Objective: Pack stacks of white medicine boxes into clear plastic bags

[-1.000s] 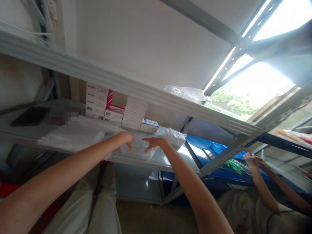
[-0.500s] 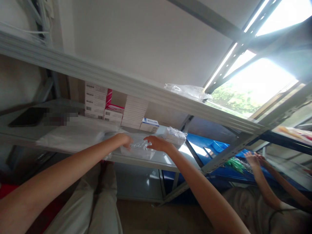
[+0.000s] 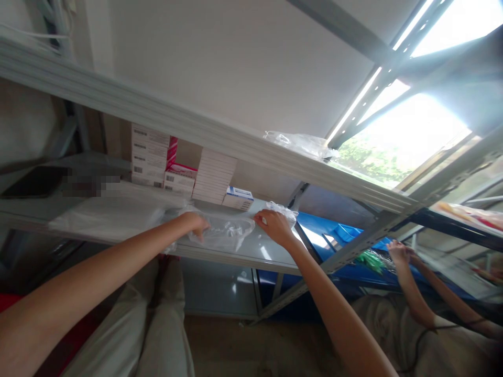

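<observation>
A crumpled clear plastic bag [image 3: 226, 230] stretches over the grey shelf board between my two hands. My left hand [image 3: 194, 225] is closed on its left part, fingers pointing down. At the bag's right end, my right hand [image 3: 274, 225] pinches the edge between thumb and fingers. Left of them, partly under my left forearm, lies a flat pile of clear plastic bags [image 3: 113, 212]. Just behind my right hand sits a small white bundle in crinkled plastic [image 3: 288, 212], partly covered by the hand.
Behind the bag stand stacked white boxes with barcodes [image 3: 149, 157], a plain white stack [image 3: 214, 175] and a blue-white box [image 3: 238, 199]. A dark flat object [image 3: 33, 180] lies left. An upper shelf edge [image 3: 196, 128] crosses above. At right, another person's hands [image 3: 398, 252] work near blue bins.
My right hand has moved right and closed on the bag's edge, drawing the bag out flatter. My left hand stays on the left part. The view has shifted slightly.
</observation>
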Demonstrator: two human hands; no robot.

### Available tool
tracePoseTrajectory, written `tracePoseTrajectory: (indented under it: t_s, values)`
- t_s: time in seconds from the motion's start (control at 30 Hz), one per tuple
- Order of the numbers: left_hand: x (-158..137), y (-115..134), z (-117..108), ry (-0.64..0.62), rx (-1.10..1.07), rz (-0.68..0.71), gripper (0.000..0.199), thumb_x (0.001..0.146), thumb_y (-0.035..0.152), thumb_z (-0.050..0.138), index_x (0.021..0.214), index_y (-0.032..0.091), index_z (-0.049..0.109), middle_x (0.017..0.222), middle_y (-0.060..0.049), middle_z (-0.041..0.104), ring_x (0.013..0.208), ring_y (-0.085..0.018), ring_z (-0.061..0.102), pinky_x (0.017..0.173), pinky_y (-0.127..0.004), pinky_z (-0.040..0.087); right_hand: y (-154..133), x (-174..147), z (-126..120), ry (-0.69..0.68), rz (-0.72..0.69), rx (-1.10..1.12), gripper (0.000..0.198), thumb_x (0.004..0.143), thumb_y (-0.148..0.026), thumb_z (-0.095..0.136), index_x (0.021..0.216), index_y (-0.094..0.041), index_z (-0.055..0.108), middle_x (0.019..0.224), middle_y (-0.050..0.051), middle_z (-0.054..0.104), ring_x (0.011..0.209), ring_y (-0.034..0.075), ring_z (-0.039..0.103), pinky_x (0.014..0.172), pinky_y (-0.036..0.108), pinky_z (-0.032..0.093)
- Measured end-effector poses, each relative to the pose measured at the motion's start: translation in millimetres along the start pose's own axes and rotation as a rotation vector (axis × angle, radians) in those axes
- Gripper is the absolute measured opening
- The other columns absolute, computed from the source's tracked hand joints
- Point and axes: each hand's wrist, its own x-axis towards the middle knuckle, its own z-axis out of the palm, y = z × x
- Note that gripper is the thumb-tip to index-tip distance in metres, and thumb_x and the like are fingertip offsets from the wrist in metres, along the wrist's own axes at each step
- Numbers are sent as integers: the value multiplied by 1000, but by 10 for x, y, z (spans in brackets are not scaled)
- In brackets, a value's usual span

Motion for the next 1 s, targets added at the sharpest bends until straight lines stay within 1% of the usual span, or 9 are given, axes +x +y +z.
tracePoseTrajectory:
  t_s: [0.07,0.13,0.27,0.37,0.5,0.63,0.83,0.93,1.0]
  values:
    - [-16,42,-21,-34,30,-58,78,61,36,81,133,24,53,135,-14,55,119,-36,54,99,-46,43,4,-20,34,13,-51,43,31,97,-34,41,102,-23,69,103,5,68,95,20,62,79,28,42]
    - [-28,76,-34,-52,45,-79,81,61,34,81,135,24,51,138,-14,52,122,-35,52,101,-46,42,-26,-16,65,2,-162,92,28,96,-27,43,102,-24,70,105,5,67,100,19,60,85,28,42]
    - [-35,112,-29,-44,60,-84,85,59,32,83,137,24,50,139,-16,50,122,-37,51,100,-48,42,-183,54,138,-105,-341,95,30,95,-17,43,106,-23,70,109,5,67,105,18,59,91,29,41]
    - [-41,122,-15,-36,69,-90,88,58,33,84,138,26,48,138,-16,51,121,-38,52,100,-50,42,-314,127,206,-217,-371,-84,30,97,-27,43,99,-20,72,102,9,71,101,23,61,91,35,41]
    - [-55,116,-6,-38,79,-95,91,56,37,84,138,30,47,140,-12,51,123,-37,50,100,-47,42,-380,206,248,-270,-346,-218,47,96,-45,43,82,-14,75,88,16,71,94,29,63,91,41,39]
    - [-83,118,-3,-44,85,-117,95,56,38,84,141,29,43,143,-13,47,125,-38,48,100,-49,41,-303,225,238,-187,-326,-147,49,97,-48,39,88,-14,73,97,14,68,96,26,60,90,39,41]
    - [-99,92,30,-31,43,-117,99,58,35,85,144,23,39,147,-18,39,127,-40,45,102,-51,39,-122,54,205,117,-272,82,34,98,-34,40,91,-15,68,102,11,58,102,22,52,94,35,42]
    - [-53,45,59,-6,21,-103,98,55,35,86,142,25,42,145,-17,42,126,-42,46,99,-52,42,-105,-83,190,227,-214,53,31,98,-29,39,93,-15,67,105,12,56,101,23,51,94,37,42]
    - [-18,19,72,-10,18,-101,99,54,35,86,142,26,41,145,-16,42,125,-42,46,98,-52,42,-124,-166,188,233,-201,-55,30,97,-27,39,96,-15,66,109,14,56,102,25,50,92,40,41]
